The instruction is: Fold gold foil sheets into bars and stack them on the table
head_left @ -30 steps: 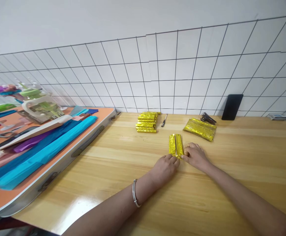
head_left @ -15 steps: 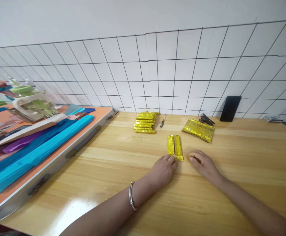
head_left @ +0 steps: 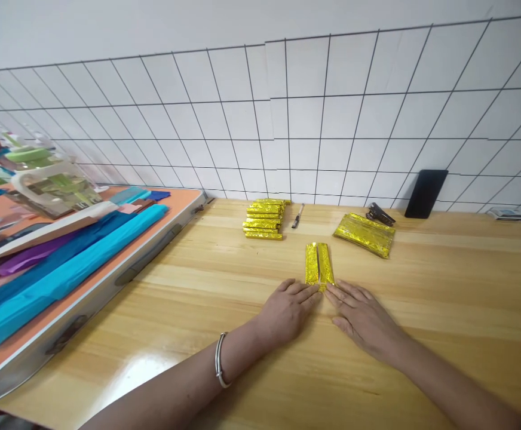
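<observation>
A folded piece of shiny gold foil paper (head_left: 312, 261) lies on the wooden table, with a dark slit running down its middle. My left hand (head_left: 287, 310) rests at its near edge, fingers stretched out flat and touching the foil. From the other side my right hand (head_left: 361, 316) lies palm down, its straight fingertips on the near right corner of the same piece. The two hands' fingertips almost meet there and cover part of that edge. Beyond it are a stack of narrow gold foil strips (head_left: 263, 224) and a wider gold foil bundle (head_left: 363, 234).
A black stapler (head_left: 380, 214) sits behind the foil bundle, and a pen (head_left: 297, 216) beside the strips. A dark phone (head_left: 426, 194) leans on the tiled wall. At left, an orange-topped board (head_left: 184, 200) holds rolled blue paper (head_left: 85, 269) and a clear jug (head_left: 54, 185).
My right hand has moved left onto the foil's near edge, and its curled fingers have straightened. The left hand's fingers have flattened out. The view has shifted slightly.
</observation>
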Motion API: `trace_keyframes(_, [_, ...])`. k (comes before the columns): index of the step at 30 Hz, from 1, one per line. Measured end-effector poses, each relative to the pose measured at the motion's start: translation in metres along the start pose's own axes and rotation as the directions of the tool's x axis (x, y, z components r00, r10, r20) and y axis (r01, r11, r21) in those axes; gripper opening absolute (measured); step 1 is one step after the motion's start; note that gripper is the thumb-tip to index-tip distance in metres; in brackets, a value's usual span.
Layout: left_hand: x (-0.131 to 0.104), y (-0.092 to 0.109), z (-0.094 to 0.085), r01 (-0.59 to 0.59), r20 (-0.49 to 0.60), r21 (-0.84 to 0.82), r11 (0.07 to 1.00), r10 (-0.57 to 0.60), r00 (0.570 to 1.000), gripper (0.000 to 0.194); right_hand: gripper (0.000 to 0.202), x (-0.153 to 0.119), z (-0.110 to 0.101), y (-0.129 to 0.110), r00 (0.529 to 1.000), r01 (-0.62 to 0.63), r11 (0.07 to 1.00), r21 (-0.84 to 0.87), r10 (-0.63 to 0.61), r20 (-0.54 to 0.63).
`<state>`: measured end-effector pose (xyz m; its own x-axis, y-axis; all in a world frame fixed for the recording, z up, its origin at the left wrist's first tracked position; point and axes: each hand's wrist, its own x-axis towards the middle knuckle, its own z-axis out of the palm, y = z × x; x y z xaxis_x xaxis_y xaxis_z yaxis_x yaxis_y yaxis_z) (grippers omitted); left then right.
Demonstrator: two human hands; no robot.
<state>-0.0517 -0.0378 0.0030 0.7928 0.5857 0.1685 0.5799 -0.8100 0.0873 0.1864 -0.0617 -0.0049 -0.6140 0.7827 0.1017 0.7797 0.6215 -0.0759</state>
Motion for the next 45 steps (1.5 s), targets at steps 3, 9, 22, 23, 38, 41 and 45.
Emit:
trace_keyframes(3, [-0.004,-0.002,0.001,0.011,-0.016,-0.019,1.000,-0.011,1.000,0.045,0.051,0.001,-0.002,-0.002,1.000,-0.015,1.000,0.004,0.015,0.000])
trace_keyframes(9, [-0.003,0.001,-0.002,0.000,-0.028,-0.015,1.000,-0.001,1.000,0.042,0.052,0.010,-0.003,-0.007,0.998,-0.018,1.000,-0.017,0.017,-0.056])
trace_keyframes(22, [-0.008,0.003,-0.005,0.044,-0.047,-0.045,0.998,-0.046,0.998,0.038,0.048,0.006,-0.001,-0.012,0.994,-0.069,0.992,-0.109,0.059,-0.094])
trace_keyframes(23, [-0.008,0.003,-0.006,0.048,-0.045,-0.035,0.998,-0.050,0.998,0.037,0.048,0.005,-0.001,-0.010,0.994,-0.064,0.992,-0.110,0.054,-0.091])
trace_keyframes(38, [-0.003,0.001,-0.015,0.051,0.004,-0.030,0.998,-0.051,0.999,0.036,0.042,0.007,-0.003,-0.008,0.991,-0.072,0.996,-0.059,0.065,-0.115])
trace_keyframes(41, [-0.004,0.000,-0.013,0.058,-0.020,-0.043,0.997,-0.059,0.998,0.038,0.041,0.005,-0.004,-0.016,0.989,-0.087,0.995,-0.057,0.079,-0.126])
trace_keyframes(45, [-0.004,-0.002,-0.010,0.080,-0.059,-0.100,0.992,-0.086,0.995,0.040,0.041,-0.004,-0.010,-0.036,0.993,-0.004,1.000,-0.011,0.003,-0.118])
